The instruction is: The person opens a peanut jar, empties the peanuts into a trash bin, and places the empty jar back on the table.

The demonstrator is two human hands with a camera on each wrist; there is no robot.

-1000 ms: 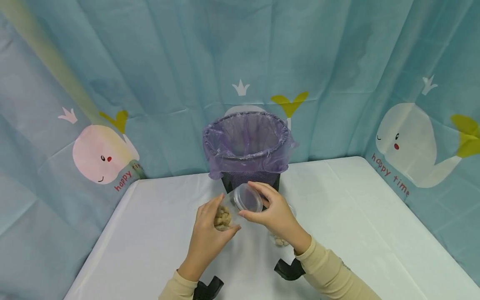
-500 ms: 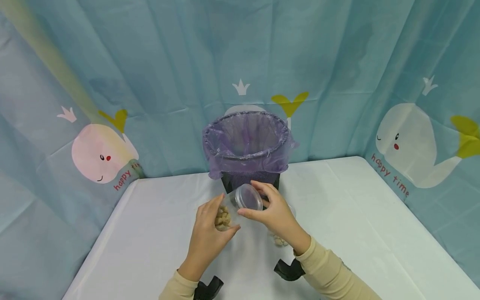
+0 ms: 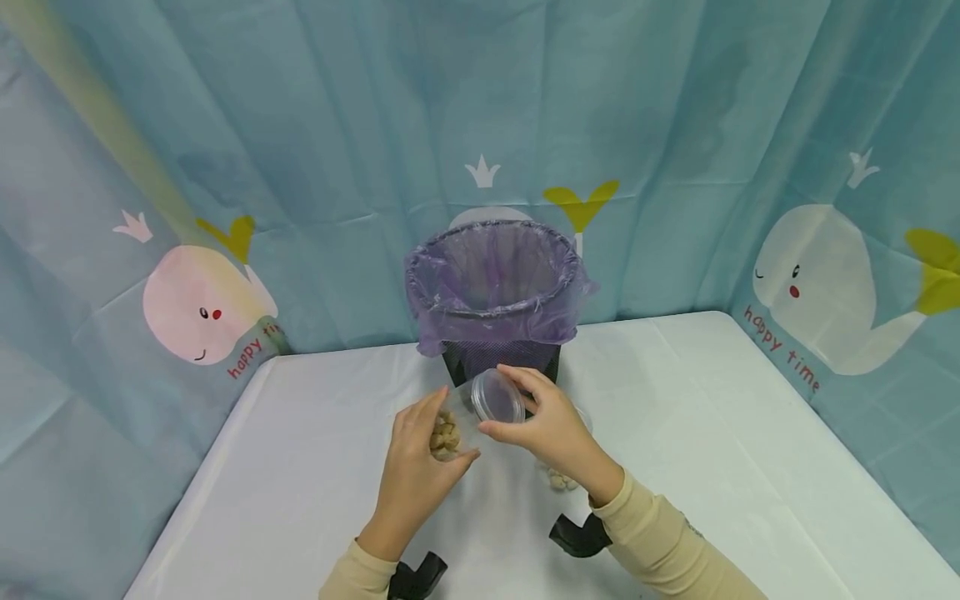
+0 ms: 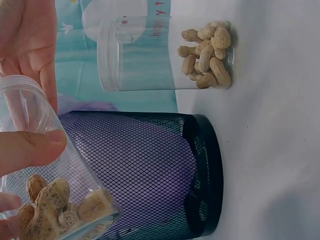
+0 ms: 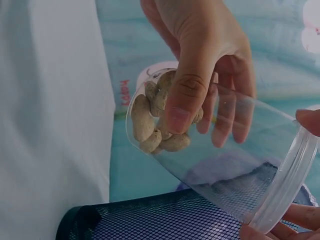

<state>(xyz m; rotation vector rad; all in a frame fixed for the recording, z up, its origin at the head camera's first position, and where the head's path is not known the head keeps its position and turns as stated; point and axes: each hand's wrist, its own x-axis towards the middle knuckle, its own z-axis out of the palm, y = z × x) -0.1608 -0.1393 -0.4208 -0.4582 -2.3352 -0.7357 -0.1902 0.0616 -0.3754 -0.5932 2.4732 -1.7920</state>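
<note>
A clear plastic jar (image 5: 235, 135) is held tilted in front of the bin, its lidded end up and to the right in the head view. Its body is gripped near the base by my left hand (image 3: 416, 462), thumb on one side and fingers on the other. Peanuts (image 3: 445, 433) have gathered at the jar's lower end. Around the clear lid (image 3: 498, 396) curl the thumb and fingers of my right hand (image 3: 551, 425). Another clear jar (image 4: 145, 55), upright with peanuts (image 4: 207, 55) at its bottom, stands on the table, partly hidden behind my right hand in the head view.
A black mesh bin (image 4: 125, 160) with a purple liner bag (image 3: 495, 312) stands at the table's back edge. White cloth (image 3: 300, 467) covers the table. Blue curtains (image 3: 337, 125) with whale prints hang behind and at both sides. Black straps (image 3: 581, 535) show near my wrists.
My right hand's fingers shift very slightly around the lid. The jar and my left hand stay in nearly the same place.
</note>
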